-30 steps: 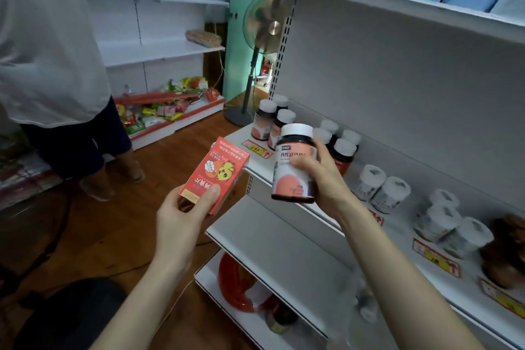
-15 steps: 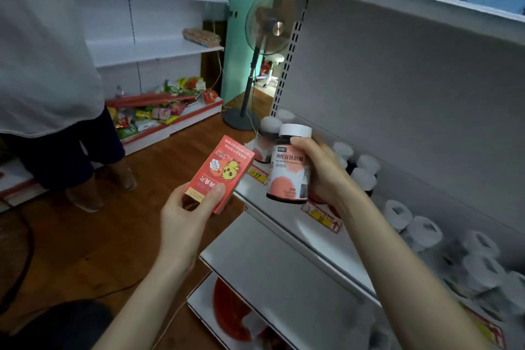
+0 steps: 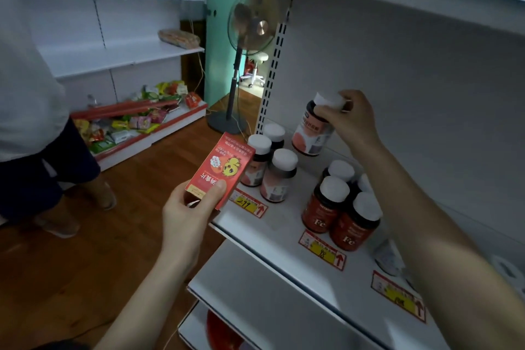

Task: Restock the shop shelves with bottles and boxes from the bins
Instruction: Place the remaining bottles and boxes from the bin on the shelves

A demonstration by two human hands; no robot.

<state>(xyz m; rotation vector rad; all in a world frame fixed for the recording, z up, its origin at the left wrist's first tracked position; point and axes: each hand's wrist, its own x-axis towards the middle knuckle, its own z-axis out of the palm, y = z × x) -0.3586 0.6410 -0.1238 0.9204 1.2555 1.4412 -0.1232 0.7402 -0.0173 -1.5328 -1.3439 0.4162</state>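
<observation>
Two hands, two items, one shelf. Your right hand [image 3: 352,119] pinches a white-capped bottle [image 3: 312,133] by its cap from above, fingers curled round the rim. It holds the bottle at the far left of the middle shelf [image 3: 284,224], close to the white back panel [image 3: 397,79]. The bottle's long axis is near upright, with the cap leaning slightly right and the base slightly left. Whether the base touches the shelf board cannot be told. Your left hand [image 3: 190,216] grips a red box [image 3: 220,170] by its lower end, thumb across the printed face. It holds the box in the air at the near left corner of the shelf, just beside a yellow price tag [image 3: 248,203]. The box's long axis runs up and away from you.

Three pale-label bottles [image 3: 279,176] stand in a cluster just left of the held bottle and nearer to you. A group of darker Fe bottles [image 3: 324,204] stands to the right, also nearer. The gap on which the coming move turns lies directly beneath the held bottle, at the back, between these two groups. By judgement, the step in hand is setting the bottle down: a short descent, with the axis brought upright so the base lands flat. Your right hand is the nearer one and is over the spot. The left hand, with the box, is well apart from it. The likely hazard is the base clipping a pale-label cap.
</observation>
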